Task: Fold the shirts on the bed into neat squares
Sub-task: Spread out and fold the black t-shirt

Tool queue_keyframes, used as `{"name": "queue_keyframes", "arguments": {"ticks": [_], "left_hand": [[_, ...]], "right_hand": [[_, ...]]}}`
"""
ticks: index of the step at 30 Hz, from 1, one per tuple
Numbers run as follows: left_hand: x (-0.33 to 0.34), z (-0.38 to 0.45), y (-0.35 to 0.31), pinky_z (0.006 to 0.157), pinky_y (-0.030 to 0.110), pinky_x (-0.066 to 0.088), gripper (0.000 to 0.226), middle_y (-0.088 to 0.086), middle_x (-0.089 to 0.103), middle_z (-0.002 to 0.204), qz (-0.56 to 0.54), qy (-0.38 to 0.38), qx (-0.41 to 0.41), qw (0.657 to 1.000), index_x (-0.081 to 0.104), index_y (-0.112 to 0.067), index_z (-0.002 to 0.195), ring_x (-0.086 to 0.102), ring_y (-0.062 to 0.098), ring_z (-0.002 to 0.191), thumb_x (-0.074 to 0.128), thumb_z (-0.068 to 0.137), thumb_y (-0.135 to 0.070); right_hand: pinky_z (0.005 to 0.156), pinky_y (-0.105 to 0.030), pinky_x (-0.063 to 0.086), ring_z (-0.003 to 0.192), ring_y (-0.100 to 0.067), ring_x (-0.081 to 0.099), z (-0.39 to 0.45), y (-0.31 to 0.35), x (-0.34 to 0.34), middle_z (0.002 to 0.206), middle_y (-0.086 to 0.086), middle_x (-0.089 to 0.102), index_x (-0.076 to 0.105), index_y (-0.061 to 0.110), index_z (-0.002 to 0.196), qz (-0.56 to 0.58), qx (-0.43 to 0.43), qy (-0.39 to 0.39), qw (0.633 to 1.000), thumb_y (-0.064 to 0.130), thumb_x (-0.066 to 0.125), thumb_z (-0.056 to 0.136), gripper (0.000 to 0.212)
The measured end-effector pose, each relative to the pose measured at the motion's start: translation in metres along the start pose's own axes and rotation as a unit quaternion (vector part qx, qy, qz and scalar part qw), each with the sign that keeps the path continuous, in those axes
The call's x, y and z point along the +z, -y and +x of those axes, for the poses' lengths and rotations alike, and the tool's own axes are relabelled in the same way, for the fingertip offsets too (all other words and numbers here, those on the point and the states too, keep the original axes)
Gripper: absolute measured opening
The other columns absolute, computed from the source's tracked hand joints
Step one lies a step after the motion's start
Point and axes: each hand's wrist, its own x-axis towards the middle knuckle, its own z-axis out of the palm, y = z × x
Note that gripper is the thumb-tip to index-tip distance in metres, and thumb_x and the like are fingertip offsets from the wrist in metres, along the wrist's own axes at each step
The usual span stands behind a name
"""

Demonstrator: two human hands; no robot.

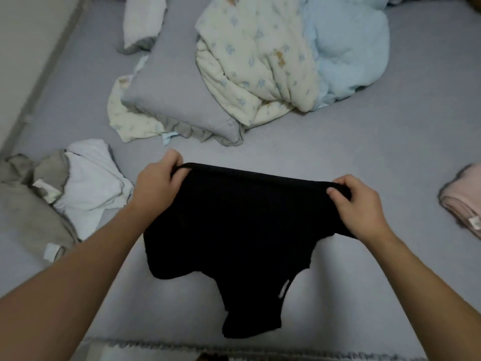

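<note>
A black shirt hangs in front of me over the grey bed sheet. My left hand grips its top edge at the left corner. My right hand pinches the same edge at the right corner. The top edge is stretched fairly straight between both hands, and the lower part droops unevenly toward the near edge of the bed. A crumpled white shirt and a grey shirt lie in a heap at the left. A folded pink garment rests at the right edge.
A grey pillow lies beyond the black shirt, with a cream flowered and light blue quilt bunched behind it. A rolled white cloth sits at the far left. The bed's frilled near edge runs along the bottom.
</note>
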Motion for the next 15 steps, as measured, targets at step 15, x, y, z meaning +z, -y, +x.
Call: {"name": "queue_keyframes", "arguments": {"ticks": [15], "left_hand": [[-0.209,0.054,-0.072,0.068,0.023,0.032,0.022,0.004,0.058,0.081,-0.041,-0.277,0.022,0.96,0.057,-0.027,0.082,0.047,0.005,0.075,0.055,0.091,-0.047]], "right_hand": [[0.084,-0.021,0.039,0.095,-0.022,0.063,0.047,0.183,-0.162,0.102,-0.009,0.071,0.071,0.012,0.104,-0.074,-0.273,-0.175,0.943,0.024,0.058,0.091,0.022]]}}
